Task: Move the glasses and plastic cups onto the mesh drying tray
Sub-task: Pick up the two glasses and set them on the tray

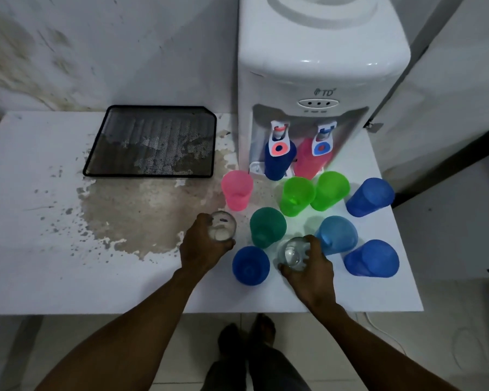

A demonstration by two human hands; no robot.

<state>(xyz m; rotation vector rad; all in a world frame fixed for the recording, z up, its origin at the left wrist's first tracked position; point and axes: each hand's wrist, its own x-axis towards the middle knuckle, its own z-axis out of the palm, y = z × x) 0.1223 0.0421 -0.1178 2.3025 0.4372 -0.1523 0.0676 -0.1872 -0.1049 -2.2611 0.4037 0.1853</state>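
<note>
Each hand's grip clamped on clear round glass: left hand (202, 246), left glass (223, 226); right hand (311, 273), right glass (292, 253).

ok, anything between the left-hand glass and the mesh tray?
Nothing visible. The left hand holds its glass; only bare, stained tabletop lies between it and the mesh tray. The pink cup stands to the right of that path.

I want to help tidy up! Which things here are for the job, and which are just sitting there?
For the job: left glass, right glass, pink cup, green cups, blue cups, mesh tray.
Just there: water dispenser.
</note>
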